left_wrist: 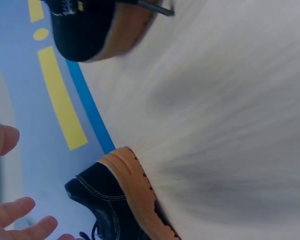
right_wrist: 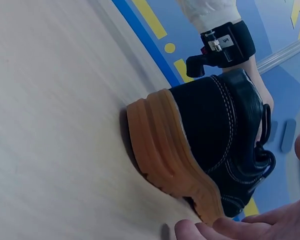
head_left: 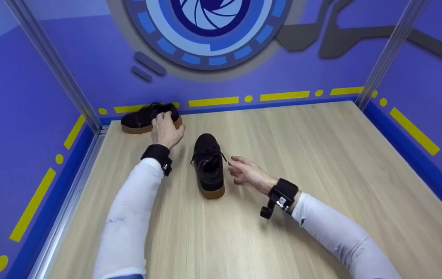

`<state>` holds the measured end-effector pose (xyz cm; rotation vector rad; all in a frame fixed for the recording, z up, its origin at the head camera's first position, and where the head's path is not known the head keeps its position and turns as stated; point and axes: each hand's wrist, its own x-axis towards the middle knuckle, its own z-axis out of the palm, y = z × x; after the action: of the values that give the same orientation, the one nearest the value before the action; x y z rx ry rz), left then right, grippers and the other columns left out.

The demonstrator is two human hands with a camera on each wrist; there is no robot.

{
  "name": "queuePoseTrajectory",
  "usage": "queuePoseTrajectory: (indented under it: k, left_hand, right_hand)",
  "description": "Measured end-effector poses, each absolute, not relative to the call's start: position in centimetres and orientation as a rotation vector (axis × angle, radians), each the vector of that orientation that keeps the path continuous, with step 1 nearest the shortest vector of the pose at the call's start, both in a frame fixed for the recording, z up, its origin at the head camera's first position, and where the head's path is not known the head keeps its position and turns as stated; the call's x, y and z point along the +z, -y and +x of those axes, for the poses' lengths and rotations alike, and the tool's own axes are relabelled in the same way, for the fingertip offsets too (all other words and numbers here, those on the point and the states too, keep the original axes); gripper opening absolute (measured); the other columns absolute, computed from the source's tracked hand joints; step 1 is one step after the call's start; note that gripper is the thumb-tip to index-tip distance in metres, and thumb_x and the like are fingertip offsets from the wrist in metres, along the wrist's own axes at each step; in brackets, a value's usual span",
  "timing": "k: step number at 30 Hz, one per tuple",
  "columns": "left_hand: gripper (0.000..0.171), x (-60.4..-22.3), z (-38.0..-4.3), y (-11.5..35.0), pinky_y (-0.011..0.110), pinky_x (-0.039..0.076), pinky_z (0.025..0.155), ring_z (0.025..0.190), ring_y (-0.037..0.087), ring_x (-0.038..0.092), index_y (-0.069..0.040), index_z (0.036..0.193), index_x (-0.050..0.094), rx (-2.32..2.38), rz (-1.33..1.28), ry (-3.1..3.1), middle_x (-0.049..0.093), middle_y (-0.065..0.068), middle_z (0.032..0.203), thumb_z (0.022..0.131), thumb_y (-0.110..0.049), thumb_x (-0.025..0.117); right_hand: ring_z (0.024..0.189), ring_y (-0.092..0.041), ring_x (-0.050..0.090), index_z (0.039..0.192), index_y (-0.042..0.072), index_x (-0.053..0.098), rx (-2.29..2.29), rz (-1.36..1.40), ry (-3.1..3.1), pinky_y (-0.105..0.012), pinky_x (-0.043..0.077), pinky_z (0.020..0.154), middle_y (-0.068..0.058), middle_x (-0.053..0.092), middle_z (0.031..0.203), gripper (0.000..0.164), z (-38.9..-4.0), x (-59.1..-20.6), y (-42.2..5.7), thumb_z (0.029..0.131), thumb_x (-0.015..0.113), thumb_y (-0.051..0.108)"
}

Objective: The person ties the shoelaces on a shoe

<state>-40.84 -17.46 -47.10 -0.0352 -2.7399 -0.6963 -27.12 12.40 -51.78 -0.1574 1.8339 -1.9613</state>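
Two black lace-up shoes with tan soles are here. One shoe (head_left: 139,119) lies along the back wall at the left, toe leftward; my left hand (head_left: 165,130) hovers at its heel end, fingers loosely bent. In the left wrist view, that shoe's heel (left_wrist: 124,187) shows beside spread fingers, with no grip visible. The other shoe (head_left: 208,164) stands upright mid-board, toe toward the wall; its toe (left_wrist: 85,32) appears at the top there. My right hand (head_left: 250,174) is held right of this shoe, apart from it, fingers relaxed. The right wrist view shows its heel (right_wrist: 200,125) closely.
A light wood-grain board (head_left: 302,155) lies beneath everything. Blue-purple printed panels rise behind (head_left: 267,79) and at both sides. A metal post (head_left: 56,66) stands in the left back corner, near the far shoe.
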Motion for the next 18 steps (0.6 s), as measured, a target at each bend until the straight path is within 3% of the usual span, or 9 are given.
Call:
queuePoseTrajectory:
  k: [7, 18]
  left_hand:
    - [0.075, -48.1, -43.3, 17.5, 0.059, 0.039, 0.117, 0.146, 0.048, 0.037, 0.000, 0.156, 0.043, -0.651, -0.022, 2.779, 0.042, 0.027, 0.158, 0.098, -0.037, 0.071]
    - [0.088, -48.6, -46.8, 18.5, 0.064, 0.028, 0.123, 0.157, 0.049, 0.017, 0.008, 0.164, 0.020, -0.612, -0.147, 2.890, 0.022, 0.030, 0.169, 0.100, -0.033, 0.065]
  right_hand:
    - [0.154, -0.047, 0.032, 0.166, -0.005, 0.014, -1.939, -0.170, -1.834, -0.058, 0.035, 0.121, -0.031, 0.029, 0.167, 0.074, -26.4, -52.2, -14.4, 0.112, 0.048, 0.033]
    - [0.154, -0.048, 0.031, 0.165, -0.005, 0.017, -1.940, -0.191, -1.856, -0.058, 0.037, 0.120, -0.028, 0.030, 0.168, 0.073, -25.6, -52.1, -16.6, 0.112, 0.047, 0.034]
